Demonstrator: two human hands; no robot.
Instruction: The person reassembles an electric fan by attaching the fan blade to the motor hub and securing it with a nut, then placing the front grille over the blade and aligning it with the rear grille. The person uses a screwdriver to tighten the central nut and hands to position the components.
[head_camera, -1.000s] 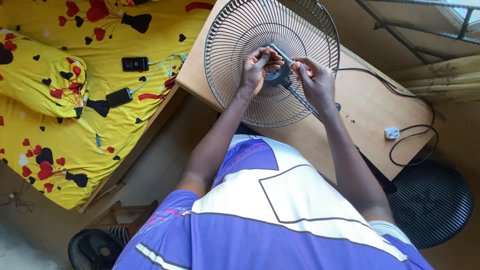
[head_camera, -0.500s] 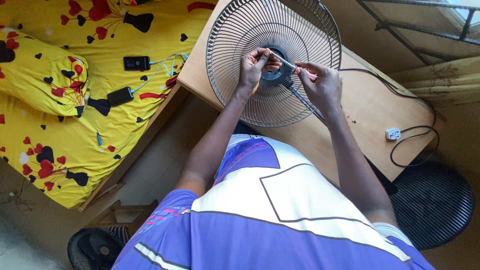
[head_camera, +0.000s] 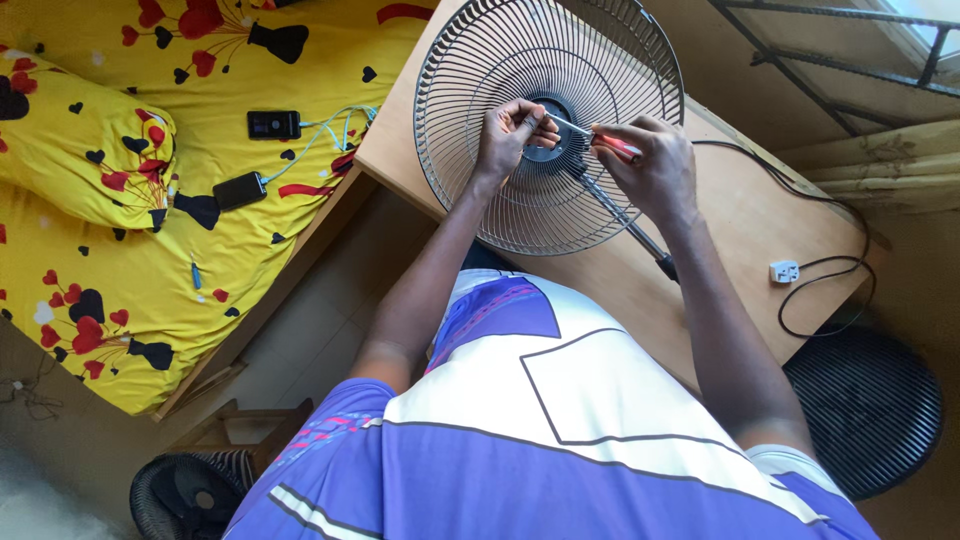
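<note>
A silver-grey wire fan guard lies on a pale tan wooden table, the screwdriver has a red handle, the bedsheet is yellow with red and black hearts, and the shirt is purple and white.

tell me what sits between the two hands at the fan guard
In the head view, the screwdriver's thin metal shaft spans from right hand to left hand, over the dark hub.

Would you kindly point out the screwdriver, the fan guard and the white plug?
screwdriver (head_camera: 618, 146), head view, red handle.
fan guard (head_camera: 470, 70), head view, upper-left wires.
white plug (head_camera: 783, 270), head view, plug body.
</note>
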